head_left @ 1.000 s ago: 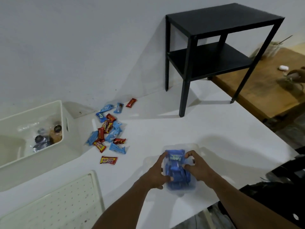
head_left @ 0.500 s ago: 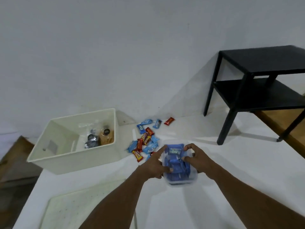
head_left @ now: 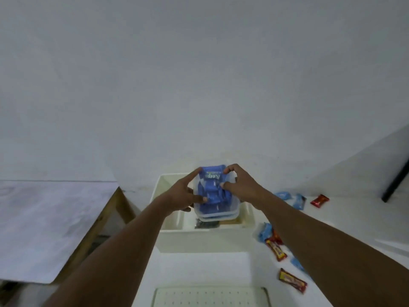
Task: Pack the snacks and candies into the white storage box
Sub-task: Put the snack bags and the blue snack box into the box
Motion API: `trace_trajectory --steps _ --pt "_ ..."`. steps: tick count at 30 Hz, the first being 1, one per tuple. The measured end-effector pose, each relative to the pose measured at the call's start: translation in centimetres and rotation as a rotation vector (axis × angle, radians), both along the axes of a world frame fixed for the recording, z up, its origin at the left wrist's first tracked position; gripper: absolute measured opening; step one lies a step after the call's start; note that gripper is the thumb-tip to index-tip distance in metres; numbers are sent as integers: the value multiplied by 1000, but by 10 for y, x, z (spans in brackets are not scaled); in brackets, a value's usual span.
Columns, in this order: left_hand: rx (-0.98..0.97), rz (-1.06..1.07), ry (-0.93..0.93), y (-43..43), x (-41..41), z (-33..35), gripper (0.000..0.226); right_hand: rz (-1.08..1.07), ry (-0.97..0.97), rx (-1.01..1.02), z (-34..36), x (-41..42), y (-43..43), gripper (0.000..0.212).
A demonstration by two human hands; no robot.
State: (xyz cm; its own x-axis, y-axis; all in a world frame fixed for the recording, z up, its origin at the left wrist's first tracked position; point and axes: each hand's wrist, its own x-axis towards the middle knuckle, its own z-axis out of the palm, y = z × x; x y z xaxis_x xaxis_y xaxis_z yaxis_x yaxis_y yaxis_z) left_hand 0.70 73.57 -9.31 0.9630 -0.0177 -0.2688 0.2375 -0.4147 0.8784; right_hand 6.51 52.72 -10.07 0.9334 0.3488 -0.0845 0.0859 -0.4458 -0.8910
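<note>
Both hands, left hand (head_left: 184,193) and right hand (head_left: 240,187), grip a clear plastic tub of blue snack packets (head_left: 213,196) from either side, fingers closed on its edges, keeping it level above the open white storage box (head_left: 199,239).

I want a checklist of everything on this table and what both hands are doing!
Surface: white table, mostly bare near the front edge.
Job's things: white storage box open, something dark inside; clear container of blue packets held over the box; loose candies in blue and red wrappers lie right of the box.
Clutter: perforated white lid flat at the front edge.
Hands: left hand and right hand grip the container from either side.
Cables: nothing seen.
Surroundings: plain white wall; wooden table under a white sheet at left; black leg at far right.
</note>
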Motion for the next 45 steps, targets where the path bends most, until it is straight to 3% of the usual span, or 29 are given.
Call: trace_trajectory --steps 7,13,25,32,35,45 --pt "97 34 3 109 26 -38 96 32 52 42 -47 30 123 29" --pt "268 29 88 151 61 -103 119 25 128 -31 -107 61 177 31" --pt "494 -61 239 139 93 -176 98 66 237 -185 -187 96 192 34" --pt "562 -85 303 130 81 -152 98 120 251 -269 -168 80 191 34" --pt "567 -107 237 122 68 -134 70 83 243 -293 -144 72 177 32" --pt "552 25 52 76 -13 -97 70 -61 73 -191 -75 -5 92 16"
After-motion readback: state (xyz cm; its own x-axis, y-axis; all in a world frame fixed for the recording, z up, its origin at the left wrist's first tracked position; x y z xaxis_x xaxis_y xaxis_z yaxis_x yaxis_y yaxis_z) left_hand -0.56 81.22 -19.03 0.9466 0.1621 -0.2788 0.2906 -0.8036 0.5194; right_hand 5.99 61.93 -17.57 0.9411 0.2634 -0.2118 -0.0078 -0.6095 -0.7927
